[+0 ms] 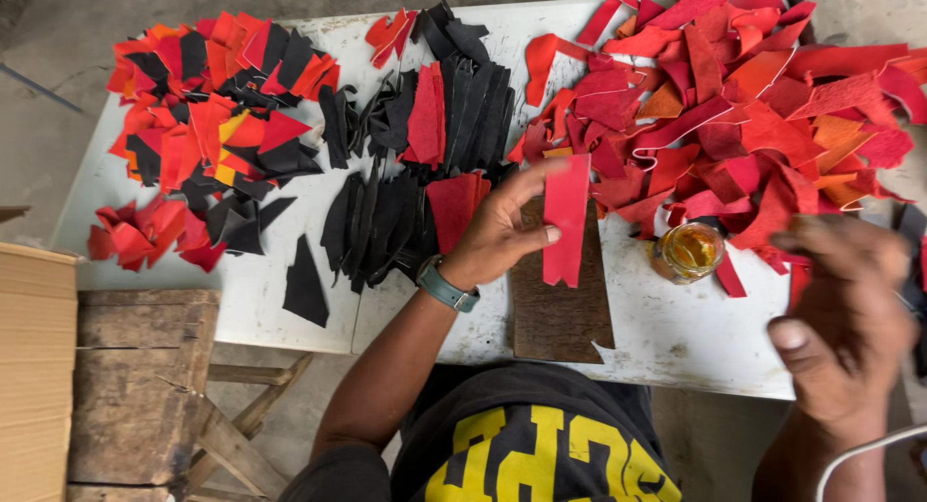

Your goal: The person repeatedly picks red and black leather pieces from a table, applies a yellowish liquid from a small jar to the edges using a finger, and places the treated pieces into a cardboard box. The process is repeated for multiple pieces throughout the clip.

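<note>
My left hand (497, 230) pinches a red strip of leather (565, 222) and holds it upright over a brown board (560, 314) lying on the white table (256, 285). A grey watch sits on that wrist. My right hand (840, 314) is raised and blurred at the right, fingers loosely curled, near the edge of a large heap of red and orange leather scraps (744, 106). I cannot make out anything in it. An open glass jar of amber glue (688, 251) stands between the two hands.
Rows of black cut pieces (406, 203) with a few red ones lie in the middle of the table. A mixed red, orange and black pile (217, 106) fills the left. A wooden stool (145, 386) and a cardboard box (34, 367) stand at the lower left.
</note>
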Action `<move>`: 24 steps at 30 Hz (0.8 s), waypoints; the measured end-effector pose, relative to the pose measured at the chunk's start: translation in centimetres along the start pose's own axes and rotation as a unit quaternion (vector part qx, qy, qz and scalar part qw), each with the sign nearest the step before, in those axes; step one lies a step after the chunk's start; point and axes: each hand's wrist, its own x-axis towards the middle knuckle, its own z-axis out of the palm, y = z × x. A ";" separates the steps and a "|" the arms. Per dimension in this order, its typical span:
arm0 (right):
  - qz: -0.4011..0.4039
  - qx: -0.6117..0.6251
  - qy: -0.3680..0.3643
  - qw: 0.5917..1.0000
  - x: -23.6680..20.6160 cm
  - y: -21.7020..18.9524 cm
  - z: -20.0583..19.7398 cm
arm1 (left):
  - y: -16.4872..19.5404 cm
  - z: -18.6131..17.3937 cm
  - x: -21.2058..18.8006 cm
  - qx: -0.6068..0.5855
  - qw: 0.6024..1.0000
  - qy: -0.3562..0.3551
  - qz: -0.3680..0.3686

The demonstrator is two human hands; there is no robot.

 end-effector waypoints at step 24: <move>0.016 -0.190 -0.113 0.975 2.2 0.0 6.4 | 1.0 2.3 -2.7 -0.333 0.935 -0.119 -0.027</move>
